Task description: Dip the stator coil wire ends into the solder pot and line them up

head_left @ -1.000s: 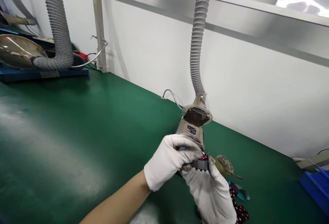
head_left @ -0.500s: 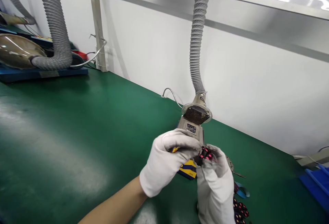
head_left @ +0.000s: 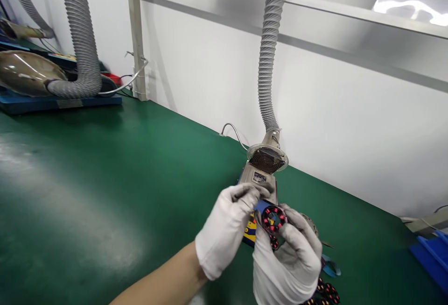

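Observation:
My right hand (head_left: 290,258), in a white glove with greyed fingertips, grips a black ring with pink segments (head_left: 274,219) by its edge, its open middle facing me. A smaller black-and-pink piece (head_left: 274,241) shows just below the ring, between the fingers. My left hand (head_left: 231,223), also gloved, is just left of the ring and a little above it, apart from it. Its fingers are pinched together, and what they hold, if anything, cannot be made out. Behind both hands stands a blue and yellow device (head_left: 249,230) with a metal top, partly hidden.
A round fume hood (head_left: 268,159) on a grey flexible hose (head_left: 269,62) hangs over the device. More black-and-pink rings (head_left: 327,292) and a blue strap loop (head_left: 331,266) lie right of my right hand. A blue bin (head_left: 430,258) stands at the right edge of the green table (head_left: 157,169).
My left hand has drawn back from the ring, which the two hands held close together before. My right hand has turned, so that the ring's face now shows.

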